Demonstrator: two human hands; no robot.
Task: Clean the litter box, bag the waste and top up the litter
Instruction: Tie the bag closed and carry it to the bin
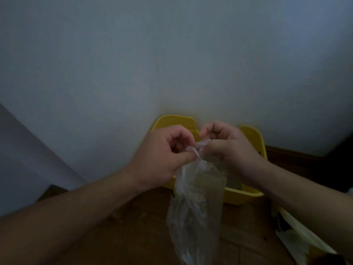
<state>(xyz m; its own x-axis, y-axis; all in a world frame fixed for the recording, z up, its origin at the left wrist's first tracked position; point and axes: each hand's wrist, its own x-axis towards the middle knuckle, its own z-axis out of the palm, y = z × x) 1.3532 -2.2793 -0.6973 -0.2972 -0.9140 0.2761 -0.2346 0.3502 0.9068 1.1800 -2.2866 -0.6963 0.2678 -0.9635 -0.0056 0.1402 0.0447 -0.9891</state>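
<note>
Item: thin clear plastic bag, hanging over the near rim of the yellow plastic litter box. The box sits on the brown wooden floor, against the pale wall. Our left hand and right hand, fingers curled, each pinch the bag's twisted neck, we judge to knot it shut.

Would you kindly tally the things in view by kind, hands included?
Bare hands: 2, left hand and right hand
Clear crinkled plastic bag: 1
Yellow plastic litter box: 1
Pale crumpled packet on the floor: 1
Total: 5
</note>
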